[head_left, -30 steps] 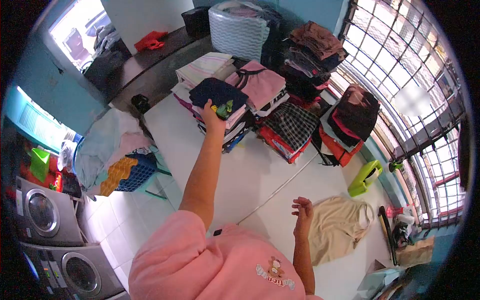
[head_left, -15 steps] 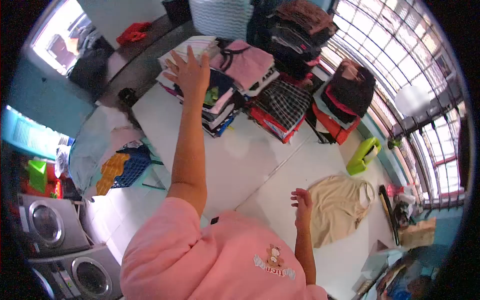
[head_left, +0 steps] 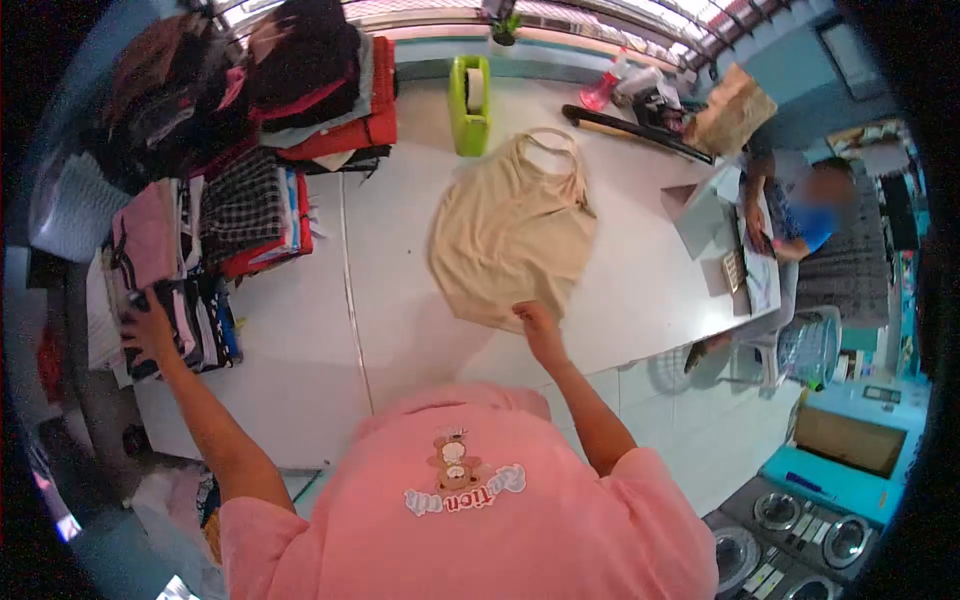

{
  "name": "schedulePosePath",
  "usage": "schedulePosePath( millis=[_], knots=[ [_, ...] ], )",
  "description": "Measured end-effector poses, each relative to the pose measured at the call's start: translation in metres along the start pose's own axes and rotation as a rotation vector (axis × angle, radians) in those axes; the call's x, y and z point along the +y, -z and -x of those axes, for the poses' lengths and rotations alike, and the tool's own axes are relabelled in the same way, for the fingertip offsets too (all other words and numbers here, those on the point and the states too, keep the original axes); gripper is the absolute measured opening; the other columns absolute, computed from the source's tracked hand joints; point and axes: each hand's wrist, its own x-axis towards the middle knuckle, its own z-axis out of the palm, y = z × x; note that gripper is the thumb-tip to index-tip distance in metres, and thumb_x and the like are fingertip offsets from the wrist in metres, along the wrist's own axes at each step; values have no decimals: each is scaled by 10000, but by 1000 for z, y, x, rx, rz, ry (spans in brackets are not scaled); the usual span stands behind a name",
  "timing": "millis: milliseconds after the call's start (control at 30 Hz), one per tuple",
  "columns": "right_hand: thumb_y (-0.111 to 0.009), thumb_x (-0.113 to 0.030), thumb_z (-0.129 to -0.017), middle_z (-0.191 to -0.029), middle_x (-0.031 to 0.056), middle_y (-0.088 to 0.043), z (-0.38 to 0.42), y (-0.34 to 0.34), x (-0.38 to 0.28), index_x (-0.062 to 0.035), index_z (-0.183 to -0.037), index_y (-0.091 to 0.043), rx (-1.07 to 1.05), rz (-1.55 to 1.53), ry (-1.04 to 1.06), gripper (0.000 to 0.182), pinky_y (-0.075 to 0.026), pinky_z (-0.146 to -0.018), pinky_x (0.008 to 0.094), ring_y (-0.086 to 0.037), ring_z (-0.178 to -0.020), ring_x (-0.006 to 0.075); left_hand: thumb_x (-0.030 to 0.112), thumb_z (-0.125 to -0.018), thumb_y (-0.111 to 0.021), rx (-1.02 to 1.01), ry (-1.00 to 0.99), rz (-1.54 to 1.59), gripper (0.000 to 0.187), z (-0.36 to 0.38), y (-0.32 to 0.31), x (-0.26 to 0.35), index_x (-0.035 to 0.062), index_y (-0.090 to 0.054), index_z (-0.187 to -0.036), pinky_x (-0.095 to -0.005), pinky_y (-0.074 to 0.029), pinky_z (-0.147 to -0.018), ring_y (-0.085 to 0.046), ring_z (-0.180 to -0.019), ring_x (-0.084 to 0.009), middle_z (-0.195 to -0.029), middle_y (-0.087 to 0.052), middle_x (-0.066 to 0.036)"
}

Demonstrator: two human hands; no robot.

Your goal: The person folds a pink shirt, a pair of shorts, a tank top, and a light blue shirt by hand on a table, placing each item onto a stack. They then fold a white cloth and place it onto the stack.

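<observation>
A beige halter top [head_left: 510, 235] lies spread on the white table, its neck loop towards the window. At its lower hem is my right hand [head_left: 545, 338], fingers curled together on the cloth edge. Out to the left, my left hand [head_left: 150, 328] rests with fingers spread against a stack of dark and white folded clothes [head_left: 200, 325]. Just beyond that hand sits a folded pink garment [head_left: 148, 235] with a dark trim. Folded black checked cloth [head_left: 240, 205] tops the neighbouring pile.
A green tape dispenser [head_left: 470, 105] stands near the window side. Tall piles of dark clothes [head_left: 305, 65] fill the back left. A long black object [head_left: 635, 135] and a brown paper bag [head_left: 735, 108] lie back right. Another person [head_left: 815, 220] sits at the table's right end.
My view has swung right towards the beige top. My left hand has come down against the folded clothes, and my right hand has moved onto the top's hem.
</observation>
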Motion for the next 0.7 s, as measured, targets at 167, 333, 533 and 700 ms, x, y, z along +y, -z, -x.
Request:
schedulePosePath(
  millis=[167,333,533,700],
  knots=[
    [-486,9,-738,-851,103,-538,25,50,9,-62,-905,-526,219,283,-28,186,-435,-704,356,-518,-849,272,392,-836,-449,-170,133,1169,523,-172,154,-70,10,-406,-1190,-459,-266,-945,-340,-1164,-341,-1258,-373,-176],
    [-538,-43,-716,-876,77,-520,18,34,-10,-72,-896,-525,27,311,135,182,-437,-692,353,-504,-849,265,36,-782,-485,-632,58,2181,278,-170,333,-21,41,-503,-1059,-314,-357,-877,-487,-996,-237,-1036,-531,-111],
    [-563,-155,-713,-926,97,-485,-10,-13,-8,-54,-967,-484,-209,457,401,285,-453,-696,354,-501,-820,272,60,-775,-486,-1302,-713,2332,208,-93,475,-25,80,-562,-968,-309,-432,-775,-559,-881,-239,-948,-584,-91],
    [-507,-166,-732,-978,119,-470,-24,-32,20,-56,-903,-479,-318,521,281,205,-459,-679,388,-498,-866,281,102,-803,-477,-1484,-927,2287,194,-28,517,-37,64,-555,-976,-312,-428,-780,-557,-866,-231,-924,-583,-91]
  ],
)
